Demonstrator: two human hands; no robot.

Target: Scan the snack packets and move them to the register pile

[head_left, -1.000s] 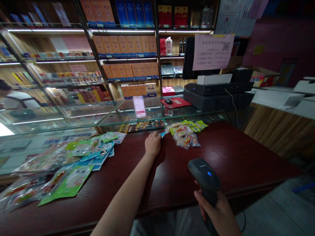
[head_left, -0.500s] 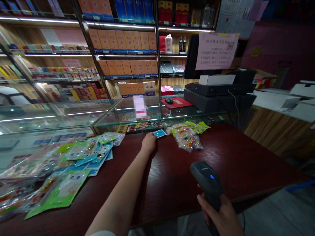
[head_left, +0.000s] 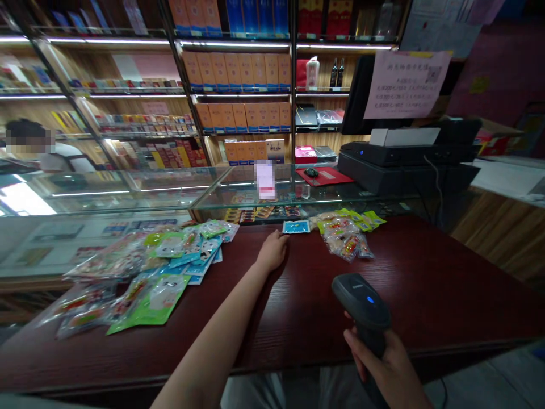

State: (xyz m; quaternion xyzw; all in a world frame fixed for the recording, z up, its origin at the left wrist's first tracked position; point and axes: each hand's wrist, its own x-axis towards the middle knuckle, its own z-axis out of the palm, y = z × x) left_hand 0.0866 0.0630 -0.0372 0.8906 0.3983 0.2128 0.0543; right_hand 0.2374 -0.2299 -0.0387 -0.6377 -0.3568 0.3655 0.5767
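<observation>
1. Head view: your right hand (head_left: 385, 359) is wrapped round the scanner (head_left: 361, 298), rounded dark plastic; your left hand (head_left: 273, 250) is at the blue packet's (head_left: 296, 227) near corner, and whether it's pinching, I can't tell.
2. Packet handling looks like the step; next calls for a sure hold on that flat, glossy film.
3. It lies on the wood-grained counter (head_left: 298, 318), just beside crinkly snacks (head_left: 344, 234).

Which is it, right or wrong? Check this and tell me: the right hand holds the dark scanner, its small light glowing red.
Wrong on the colour: the head view shows the small light glowing blue. The right hand does hold the dark scanner.
</observation>
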